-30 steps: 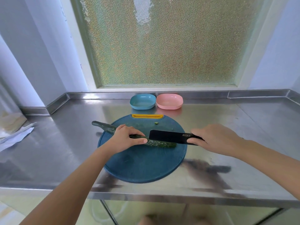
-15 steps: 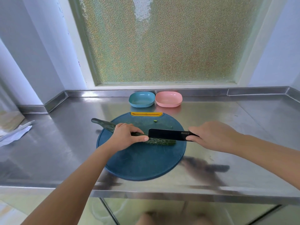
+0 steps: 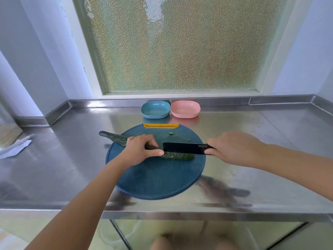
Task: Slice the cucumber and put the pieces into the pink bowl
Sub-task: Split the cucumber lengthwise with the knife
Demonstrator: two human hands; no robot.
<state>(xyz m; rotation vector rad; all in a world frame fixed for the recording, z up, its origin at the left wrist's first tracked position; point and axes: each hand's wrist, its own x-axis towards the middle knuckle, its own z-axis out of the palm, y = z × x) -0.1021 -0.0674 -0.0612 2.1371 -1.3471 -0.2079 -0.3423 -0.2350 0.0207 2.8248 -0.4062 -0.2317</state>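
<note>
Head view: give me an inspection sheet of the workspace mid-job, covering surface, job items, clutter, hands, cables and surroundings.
Surface: steel counter, with a round blue cutting board near its front edge.
Job's things: cucumber lies across the board, its left end overhanging; black knife, blade meeting it beside the left fingertips; pink bowl at the back, no pieces seen inside.
Clutter: blue bowl beside the pink one; one small green bit on the board; paper far left.
Hands: left hand holds the cucumber; right hand grips the knife handle.
Cables: nothing seen.
Surroundings: frosted window behind the counter, pale walls.
</note>
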